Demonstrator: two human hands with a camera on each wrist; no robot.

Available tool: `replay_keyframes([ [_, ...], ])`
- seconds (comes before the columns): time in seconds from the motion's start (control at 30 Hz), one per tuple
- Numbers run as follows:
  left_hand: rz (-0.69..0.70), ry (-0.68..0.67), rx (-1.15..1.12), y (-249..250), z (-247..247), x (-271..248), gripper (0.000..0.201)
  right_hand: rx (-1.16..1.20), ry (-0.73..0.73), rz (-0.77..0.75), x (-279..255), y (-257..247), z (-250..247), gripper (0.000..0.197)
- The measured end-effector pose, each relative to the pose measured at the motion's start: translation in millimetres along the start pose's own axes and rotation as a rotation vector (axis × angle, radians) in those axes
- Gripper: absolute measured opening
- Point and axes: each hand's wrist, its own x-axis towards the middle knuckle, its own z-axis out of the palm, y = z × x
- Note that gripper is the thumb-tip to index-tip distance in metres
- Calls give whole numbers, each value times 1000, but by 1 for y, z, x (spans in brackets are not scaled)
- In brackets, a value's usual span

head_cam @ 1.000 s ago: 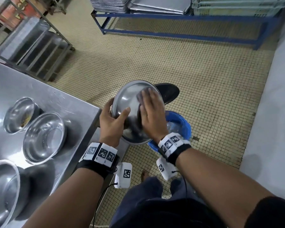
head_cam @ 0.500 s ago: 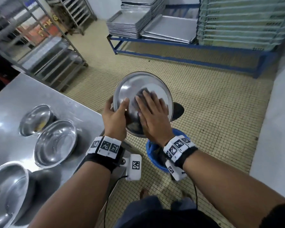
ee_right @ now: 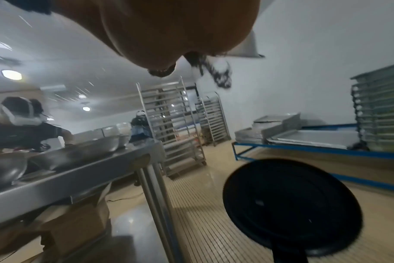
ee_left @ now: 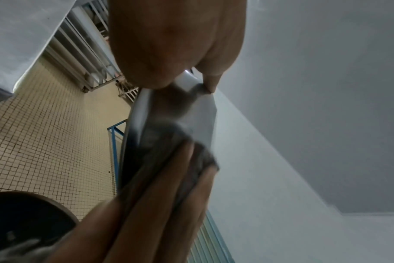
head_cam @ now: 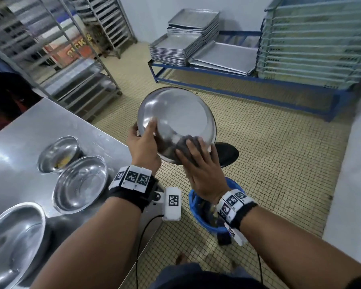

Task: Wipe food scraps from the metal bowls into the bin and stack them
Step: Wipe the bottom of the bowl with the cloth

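- The left hand (head_cam: 143,146) has its grip on the rim of a metal bowl (head_cam: 176,119), thumb inside and fingers behind, tilting it over the blue bin (head_cam: 198,213) on the floor.
- The right hand (head_cam: 200,174) presses a dark cloth (head_cam: 186,143) flat-fingered against the bowl's lower inside wall; the fingers lie fairly straight on the cloth.
- The held bowl's inside looks clean and shiny, so I judge this wipe nearly finished.
- 3 more bowls sit apart on the counter (head_cam: 19,126): the far bowl (head_cam: 57,154) holds yellowish scraps, the middle bowl (head_cam: 80,183) and the near bowl (head_cam: 13,240) look mostly bare.
- No stack is formed yet, so stacking and at least 1 wipe remain.
- A black lid (head_cam: 227,153) stands just beyond the bin.
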Motion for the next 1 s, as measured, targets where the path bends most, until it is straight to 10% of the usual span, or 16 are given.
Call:
replay_keyframes([
  [0.27, 24, -1, -54, 3, 6, -2, 35, 5, 90, -113, 28, -11, -5, 58],
  [0.43, 66, -42, -88, 12, -5, 3, 41, 189, 62, 319, 20, 11, -8, 61],
  [0.63, 125, -202, 61, 4, -16, -4, 37, 423, 82, 459, 79, 43, -27, 59],
  [0.8, 222, -309, 213, 0, -16, -12, 38, 275, 125, 119, 104, 42, -36, 51],
  [0.9, 287, -349, 289, 1, -19, -9, 41, 347, 184, 276, 109, 40, -38, 49],
  [1.0, 318, -355, 320, 0, -22, -8, 44, 270, 186, 90, 104, 25, -36, 47],
])
